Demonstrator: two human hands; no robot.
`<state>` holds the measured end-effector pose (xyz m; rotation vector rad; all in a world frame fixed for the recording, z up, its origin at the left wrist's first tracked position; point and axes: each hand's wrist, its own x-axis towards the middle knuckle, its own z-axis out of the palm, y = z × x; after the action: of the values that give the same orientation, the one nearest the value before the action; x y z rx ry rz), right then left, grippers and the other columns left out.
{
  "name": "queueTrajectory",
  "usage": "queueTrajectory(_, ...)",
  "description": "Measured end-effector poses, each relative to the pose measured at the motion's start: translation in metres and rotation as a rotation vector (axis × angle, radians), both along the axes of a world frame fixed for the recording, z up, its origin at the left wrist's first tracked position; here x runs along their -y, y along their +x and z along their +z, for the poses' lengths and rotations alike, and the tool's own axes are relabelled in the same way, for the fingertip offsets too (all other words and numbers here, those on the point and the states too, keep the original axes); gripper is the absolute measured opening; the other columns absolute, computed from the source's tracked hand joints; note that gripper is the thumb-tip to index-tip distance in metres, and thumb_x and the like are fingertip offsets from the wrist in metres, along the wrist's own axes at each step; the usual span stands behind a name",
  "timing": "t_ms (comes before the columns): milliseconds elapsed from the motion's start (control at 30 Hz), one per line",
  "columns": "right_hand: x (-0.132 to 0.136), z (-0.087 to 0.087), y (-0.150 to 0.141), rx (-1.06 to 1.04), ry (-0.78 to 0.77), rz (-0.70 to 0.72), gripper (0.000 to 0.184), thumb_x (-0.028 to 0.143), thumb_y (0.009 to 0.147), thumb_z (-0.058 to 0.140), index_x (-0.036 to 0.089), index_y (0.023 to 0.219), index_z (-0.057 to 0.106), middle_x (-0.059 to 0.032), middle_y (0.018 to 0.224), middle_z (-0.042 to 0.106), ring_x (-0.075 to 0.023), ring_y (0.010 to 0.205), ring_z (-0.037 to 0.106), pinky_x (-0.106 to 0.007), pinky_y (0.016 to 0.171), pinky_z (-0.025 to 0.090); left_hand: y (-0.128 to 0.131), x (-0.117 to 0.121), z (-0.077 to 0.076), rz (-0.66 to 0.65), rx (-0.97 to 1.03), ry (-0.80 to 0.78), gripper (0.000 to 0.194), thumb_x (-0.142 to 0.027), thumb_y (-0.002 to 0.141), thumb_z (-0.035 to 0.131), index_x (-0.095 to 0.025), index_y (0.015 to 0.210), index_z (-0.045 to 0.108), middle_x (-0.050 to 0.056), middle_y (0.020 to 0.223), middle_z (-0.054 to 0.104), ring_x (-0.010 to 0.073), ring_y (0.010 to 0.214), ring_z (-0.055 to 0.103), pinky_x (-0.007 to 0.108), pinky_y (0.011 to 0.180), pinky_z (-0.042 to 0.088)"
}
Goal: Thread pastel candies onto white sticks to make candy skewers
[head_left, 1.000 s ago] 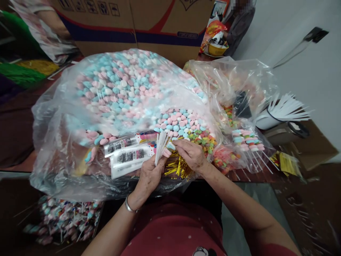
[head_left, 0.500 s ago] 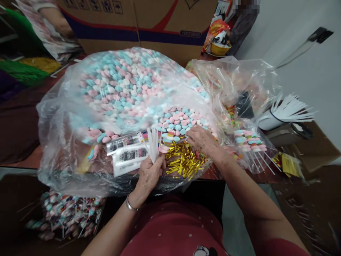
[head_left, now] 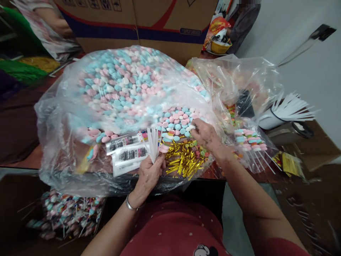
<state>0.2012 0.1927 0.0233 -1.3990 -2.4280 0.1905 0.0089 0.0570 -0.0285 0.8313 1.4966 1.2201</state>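
My left hand (head_left: 149, 173) is closed around a bunch of flat white sticks (head_left: 152, 144). Pink, blue and white marshmallow candies (head_left: 164, 148) are stacked close beside its thumb, apparently threaded on one of the sticks. Over the loose candy pile (head_left: 178, 119), my right hand (head_left: 206, 137) pinches a white marshmallow candy (head_left: 191, 127) between thumb and fingertips. Gold twist ties (head_left: 185, 160) lie between the two hands, with small coloured ring candies (head_left: 198, 151) beside them. Printed clear wrappers (head_left: 130, 156) lie left of the sticks.
A big clear bag of marshmallow candies (head_left: 119, 81) fills the table's middle, before a cardboard box (head_left: 149, 33). To the right are finished candy skewers (head_left: 250, 139) and a holder of white sticks (head_left: 290, 110). A box of wrapped candies (head_left: 71, 213) stands lower left. Other people are behind.
My right hand has moved up and slightly right, from the ring candies to the marshmallow pile, uncovering the rings. A white candy now shows at its fingertips. My left hand has stayed still.
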Motion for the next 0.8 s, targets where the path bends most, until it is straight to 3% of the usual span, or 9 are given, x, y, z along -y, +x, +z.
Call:
queueTrajectory(100,-0.004,-0.004,-0.008,-0.074,0.023,0.07,0.019,0.013,0.085,0.042,0.018,0.094,0.058,-0.0075,0.095,0.061,-0.0195,0.085,0.055,-0.03,0.073,0.042,0.0,0.0,0.001,0.0,-0.002,-0.006,0.043,-0.048,0.083,0.062,-0.018,0.053,0.053,-0.004,0.043,0.045,0.007,0.039,0.036,0.021,0.04,0.027)
queueTrajectory(233,-0.002,-0.015,-0.02,-0.012,-0.007,0.145,0.018,0.012,0.085,0.044,0.017,0.093,0.059,-0.0073,0.092,0.061,-0.0197,0.085,0.055,-0.031,0.076,0.043,0.001,-0.001,0.005,0.003,0.01,-0.015,0.043,-0.048,0.082,0.061,-0.018,0.052,0.052,-0.005,0.041,0.042,0.0067,0.038,0.034,0.021,0.039,0.025)
queueTrajectory(433,0.006,-0.022,-0.03,0.078,0.049,0.393,0.017,0.008,0.085,0.046,0.015,0.093,0.059,-0.0095,0.092,0.063,-0.021,0.089,0.054,-0.032,0.081,0.044,0.001,0.0,0.004,0.006,0.005,-0.014,0.042,-0.047,0.08,0.062,-0.018,0.052,0.053,-0.005,0.04,0.041,0.0066,0.038,0.035,0.02,0.04,0.026)
queueTrajectory(633,0.006,-0.012,-0.04,0.353,0.002,0.428,0.02,0.009,0.089,0.048,0.012,0.104,0.061,-0.0117,0.097,0.064,-0.0232,0.095,0.054,-0.032,0.074,0.043,0.0,0.001,0.003,0.007,0.014,-0.007,0.04,-0.046,0.08,0.062,-0.018,0.053,0.053,-0.005,0.041,0.042,0.0068,0.037,0.035,0.021,0.039,0.025)
queueTrajectory(800,0.012,-0.01,-0.035,0.448,0.087,0.395,0.024,0.007,0.093,0.041,0.012,0.104,0.061,-0.0113,0.094,0.063,-0.0231,0.09,0.054,-0.033,0.072,0.042,0.001,-0.001,0.004,-0.005,0.013,0.009,0.04,-0.045,0.08,0.061,-0.019,0.052,0.053,-0.005,0.041,0.043,0.0071,0.037,0.034,0.021,0.038,0.026)
